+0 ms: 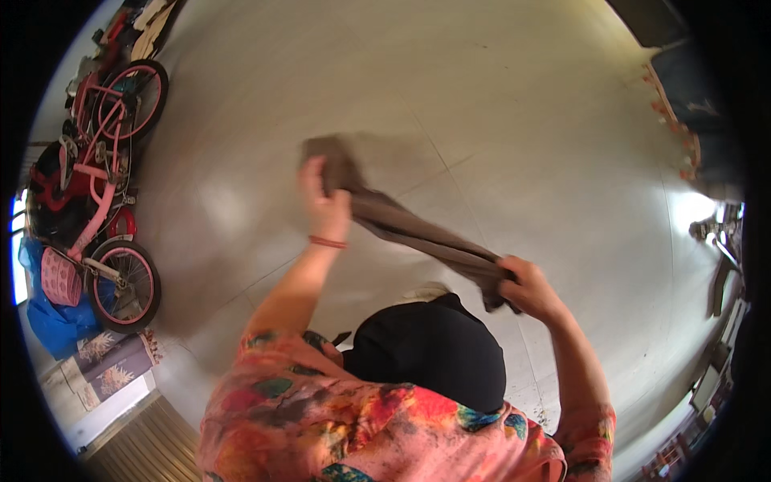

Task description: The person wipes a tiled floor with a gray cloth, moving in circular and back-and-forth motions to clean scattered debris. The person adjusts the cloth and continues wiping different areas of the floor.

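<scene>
A brown cloth garment, gathered lengthwise into a narrow strip, hangs in the air between my two hands. My left hand, with a red band at the wrist, grips its far end at the upper left; the hand and that end are blurred. At the lower right my right hand is closed around the other end, where a short dark bit of fabric sticks out below the fist. Beneath the cloth lies the pale tiled floor. What kind of garment it is, I cannot tell.
Along the left wall stands a pink bicycle, with a blue plastic bag beside it. A patterned mat lies below these. Dark fabric with a tasselled edge hangs at the upper right. My black-clad knee is right below the cloth.
</scene>
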The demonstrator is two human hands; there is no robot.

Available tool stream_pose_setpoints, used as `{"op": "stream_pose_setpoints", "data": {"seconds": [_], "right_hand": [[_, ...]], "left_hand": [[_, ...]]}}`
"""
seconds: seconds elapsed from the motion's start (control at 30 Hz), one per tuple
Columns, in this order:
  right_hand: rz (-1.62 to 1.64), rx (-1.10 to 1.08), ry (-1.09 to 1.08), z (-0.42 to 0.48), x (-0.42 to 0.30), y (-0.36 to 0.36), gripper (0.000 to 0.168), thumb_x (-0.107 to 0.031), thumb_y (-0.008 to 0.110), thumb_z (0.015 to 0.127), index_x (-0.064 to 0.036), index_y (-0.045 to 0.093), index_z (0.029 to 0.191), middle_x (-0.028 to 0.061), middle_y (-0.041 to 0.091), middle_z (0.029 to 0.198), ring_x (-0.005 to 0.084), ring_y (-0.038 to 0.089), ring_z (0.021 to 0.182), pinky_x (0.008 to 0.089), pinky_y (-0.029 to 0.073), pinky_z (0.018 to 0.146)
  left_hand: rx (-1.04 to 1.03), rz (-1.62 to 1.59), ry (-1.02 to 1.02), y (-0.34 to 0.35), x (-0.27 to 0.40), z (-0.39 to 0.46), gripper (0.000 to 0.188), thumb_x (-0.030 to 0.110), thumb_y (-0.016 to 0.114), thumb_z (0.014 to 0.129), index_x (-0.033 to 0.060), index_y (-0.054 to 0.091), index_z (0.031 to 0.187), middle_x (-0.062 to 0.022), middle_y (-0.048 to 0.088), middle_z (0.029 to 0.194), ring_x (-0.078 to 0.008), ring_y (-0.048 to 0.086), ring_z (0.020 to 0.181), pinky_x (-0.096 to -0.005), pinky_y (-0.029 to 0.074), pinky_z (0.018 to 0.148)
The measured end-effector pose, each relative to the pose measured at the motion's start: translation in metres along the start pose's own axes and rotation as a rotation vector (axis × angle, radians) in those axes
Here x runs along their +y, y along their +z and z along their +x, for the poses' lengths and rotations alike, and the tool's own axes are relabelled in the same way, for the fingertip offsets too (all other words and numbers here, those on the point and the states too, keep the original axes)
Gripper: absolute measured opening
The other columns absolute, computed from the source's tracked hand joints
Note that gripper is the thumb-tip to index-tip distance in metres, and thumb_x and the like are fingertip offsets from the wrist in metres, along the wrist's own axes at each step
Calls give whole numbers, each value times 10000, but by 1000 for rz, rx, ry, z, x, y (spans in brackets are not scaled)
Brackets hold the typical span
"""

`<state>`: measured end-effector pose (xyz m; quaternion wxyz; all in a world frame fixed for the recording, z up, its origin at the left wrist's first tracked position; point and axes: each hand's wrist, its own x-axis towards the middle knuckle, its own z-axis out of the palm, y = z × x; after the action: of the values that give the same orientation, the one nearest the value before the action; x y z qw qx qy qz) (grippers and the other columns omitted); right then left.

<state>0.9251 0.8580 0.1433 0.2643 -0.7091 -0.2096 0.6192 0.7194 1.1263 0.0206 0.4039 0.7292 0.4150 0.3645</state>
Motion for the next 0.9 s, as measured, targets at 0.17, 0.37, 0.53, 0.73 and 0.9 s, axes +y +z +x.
{"op": "stream_pose_setpoints", "data": {"seconds": [0.17, 0.37, 0.53, 0.73, 0.9], "right_hand": [[-457, -68, -692, 162, -61, 120, 280, -158, 538, 734, -40, 573, 985, 204, 591, 966, 365, 540, 993, 415, 460, 839], [-433, 20, -414, 165, -47, 115, 279, -105, 533, 754, -74, 539, 1032, 200, 577, 965, 377, 576, 914, 442, 474, 777], [-227, 322, -374, 168, -6, 64, 238, -85, 523, 747, -52, 516, 983, 216, 568, 950, 405, 556, 876, 465, 458, 745], [-8, 681, -254, 98, 85, 16, 205, -33, 513, 725, -40, 460, 922, 242, 526, 900, 437, 519, 827, 491, 428, 693], [-78, 783, -56, 15, 195, 106, 301, -74, 562, 690, -35, 437, 961, 239, 519, 879, 455, 524, 796, 521, 448, 666]], "left_hand": [[450, 949, -334, -145, -158, 49, 624, 55, 573, 791, 9, 296, 1347, -271, 264, 1352, -412, 255, 1264, -457, 233, 1064], [242, 1016, -336, -51, -137, 160, 559, 132, 535, 830, 109, 346, 1355, -217, 274, 1396, -379, 324, 1259, -438, 341, 1008], [-144, 951, 182, 140, -65, 243, 534, 170, 438, 819, 154, 388, 1351, -157, 216, 1475, -276, 143, 1385, -476, 174, 1088], [-571, 517, 861, 357, 53, 143, 501, 106, 457, 768, 129, 487, 1268, -142, 325, 1414, -304, 341, 1282, -480, 268, 1040], [-1096, 202, 1326, 419, 117, -102, 585, 21, 462, 745, 82, 407, 1325, -127, 308, 1436, -262, 348, 1272, -460, 282, 1030]]}}
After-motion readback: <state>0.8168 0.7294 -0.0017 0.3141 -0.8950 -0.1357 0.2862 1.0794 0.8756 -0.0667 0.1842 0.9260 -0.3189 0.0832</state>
